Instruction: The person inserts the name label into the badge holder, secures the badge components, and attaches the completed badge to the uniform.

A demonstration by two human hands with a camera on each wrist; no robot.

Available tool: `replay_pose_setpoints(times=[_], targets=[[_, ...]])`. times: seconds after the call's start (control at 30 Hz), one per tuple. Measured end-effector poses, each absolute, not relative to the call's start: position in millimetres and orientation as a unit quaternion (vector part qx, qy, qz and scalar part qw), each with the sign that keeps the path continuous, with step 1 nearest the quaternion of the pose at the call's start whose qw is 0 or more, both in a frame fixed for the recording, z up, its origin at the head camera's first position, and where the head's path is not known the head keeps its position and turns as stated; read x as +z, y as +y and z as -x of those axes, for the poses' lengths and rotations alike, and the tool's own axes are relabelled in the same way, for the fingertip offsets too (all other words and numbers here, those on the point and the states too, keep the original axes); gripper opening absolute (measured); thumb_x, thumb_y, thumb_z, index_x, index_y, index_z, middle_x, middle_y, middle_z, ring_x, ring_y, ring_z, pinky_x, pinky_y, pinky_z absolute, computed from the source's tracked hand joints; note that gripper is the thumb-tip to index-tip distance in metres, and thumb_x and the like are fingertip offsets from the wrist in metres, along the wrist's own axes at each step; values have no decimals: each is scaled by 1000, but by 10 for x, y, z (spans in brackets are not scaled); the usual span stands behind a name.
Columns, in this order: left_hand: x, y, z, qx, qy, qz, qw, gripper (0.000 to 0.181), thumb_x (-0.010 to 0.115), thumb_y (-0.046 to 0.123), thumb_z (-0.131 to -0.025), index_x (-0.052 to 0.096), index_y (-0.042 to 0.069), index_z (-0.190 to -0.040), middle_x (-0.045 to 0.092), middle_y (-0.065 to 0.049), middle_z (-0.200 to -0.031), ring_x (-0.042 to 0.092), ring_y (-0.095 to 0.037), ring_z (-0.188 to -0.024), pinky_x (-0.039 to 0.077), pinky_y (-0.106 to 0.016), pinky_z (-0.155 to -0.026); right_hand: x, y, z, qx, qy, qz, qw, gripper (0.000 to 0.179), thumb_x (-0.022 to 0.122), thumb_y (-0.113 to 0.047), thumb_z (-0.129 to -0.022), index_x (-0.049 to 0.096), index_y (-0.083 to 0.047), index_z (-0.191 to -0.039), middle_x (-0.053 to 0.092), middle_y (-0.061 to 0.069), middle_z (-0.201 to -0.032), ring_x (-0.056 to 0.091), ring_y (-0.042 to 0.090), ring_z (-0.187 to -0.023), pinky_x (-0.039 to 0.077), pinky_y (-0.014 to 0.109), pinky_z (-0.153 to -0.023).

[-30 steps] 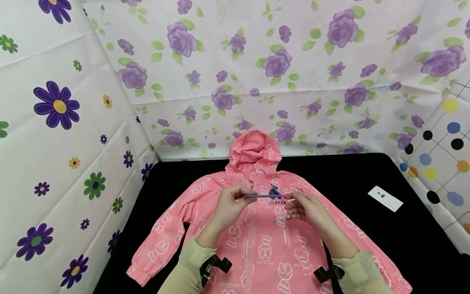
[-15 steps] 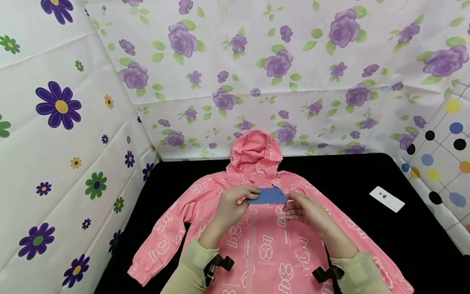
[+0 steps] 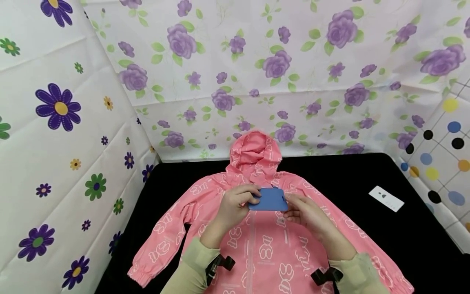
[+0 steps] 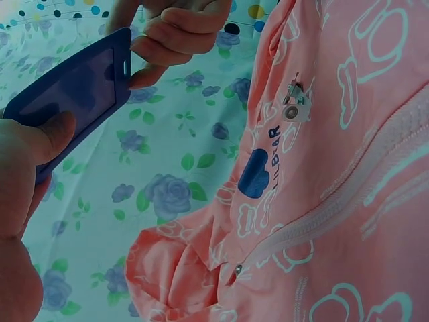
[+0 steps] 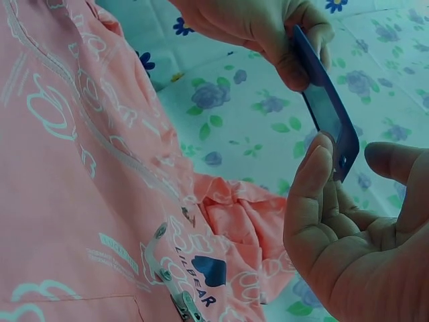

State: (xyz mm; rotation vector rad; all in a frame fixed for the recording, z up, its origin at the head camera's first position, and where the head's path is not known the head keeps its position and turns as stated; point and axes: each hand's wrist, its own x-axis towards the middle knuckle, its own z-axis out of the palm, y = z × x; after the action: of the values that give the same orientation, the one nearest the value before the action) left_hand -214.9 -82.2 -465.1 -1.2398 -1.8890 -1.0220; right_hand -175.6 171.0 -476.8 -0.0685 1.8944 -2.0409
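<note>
A blue badge holder [image 3: 269,199], with a clear window on one face and a small slot at one end, is held above the jacket's chest. My left hand [image 3: 236,206] pinches its left end, the thumb [image 4: 57,131] lying over the window. At the slotted end, fingertips of my right hand [image 5: 355,248] touch the holder, while another finger stands apart from it. Below lies a pink hooded jacket [image 3: 266,232] with white bear outlines and LILBEAR lettering. A metal clip [image 4: 295,107] with a strap and snaps shows on its chest.
A white card [image 3: 386,199] lies on the black table [image 3: 341,171] at the right. Flowered cloth [image 3: 220,81] hangs behind and on the left, and a dotted cloth [image 3: 437,171] on the right.
The badge holder has tilted from edge-on to showing its broad blue face. Both hands stay at about the same spot; jacket and white card have not moved.
</note>
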Motion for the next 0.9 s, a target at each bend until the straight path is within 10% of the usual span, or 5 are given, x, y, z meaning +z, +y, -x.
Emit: replay_pose_setpoints(times=[0.9], targets=[[-4600, -769, 2161, -392, -638, 542, 382, 23, 72, -17, -76, 74, 5, -79, 73, -13, -93, 71, -33, -96, 56, -43, -92, -4780, 1720, 1728, -750, 639, 54, 160, 58, 56, -34, -103, 44, 11, -136, 67, 7, -90, 66, 12, -77, 60, 33, -79]])
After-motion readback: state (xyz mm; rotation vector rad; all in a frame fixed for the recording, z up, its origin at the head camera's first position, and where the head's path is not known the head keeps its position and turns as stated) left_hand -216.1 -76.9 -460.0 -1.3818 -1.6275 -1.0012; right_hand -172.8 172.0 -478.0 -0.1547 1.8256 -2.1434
